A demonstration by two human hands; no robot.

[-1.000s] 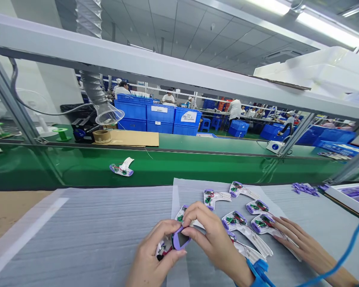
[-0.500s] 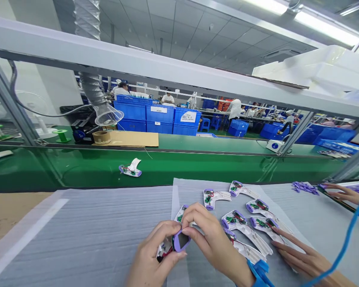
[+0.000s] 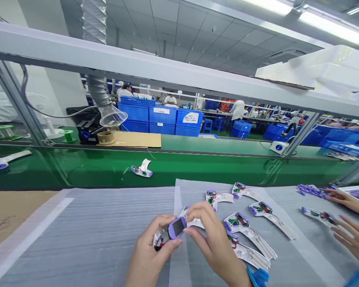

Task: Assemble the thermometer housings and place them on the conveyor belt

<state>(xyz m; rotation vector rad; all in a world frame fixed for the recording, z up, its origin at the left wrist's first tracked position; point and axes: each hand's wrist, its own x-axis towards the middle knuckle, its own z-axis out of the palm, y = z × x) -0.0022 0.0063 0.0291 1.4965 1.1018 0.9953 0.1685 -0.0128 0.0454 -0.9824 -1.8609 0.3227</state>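
Note:
My left hand (image 3: 154, 243) is closed around a white handheld housing with inner wires and a purple end cap (image 3: 177, 228). The cap's dark square window faces me. At the cap's right edge, my right hand (image 3: 211, 237) has its thumb and index finger against the rim; a blue band circles that wrist. Partly behind my right fingers lies another white housing half (image 3: 197, 222). To the right, several open housing halves (image 3: 242, 225) with purple ends, green boards and red wires lie on the mat.
A co-worker's hand (image 3: 354, 235) touches a housing half (image 3: 318, 215) at the right; their other hand (image 3: 345, 199) is near purple parts (image 3: 311, 190). Housing halves (image 3: 142, 169) lie on the green belt (image 3: 92, 167). A shelf beam (image 3: 167, 65) crosses above.
My right fingers have shifted from the cap's top to its right edge, and the cap has tilted. The co-worker's hand has moved a housing half rightward. Another housing shows on the belt's left.

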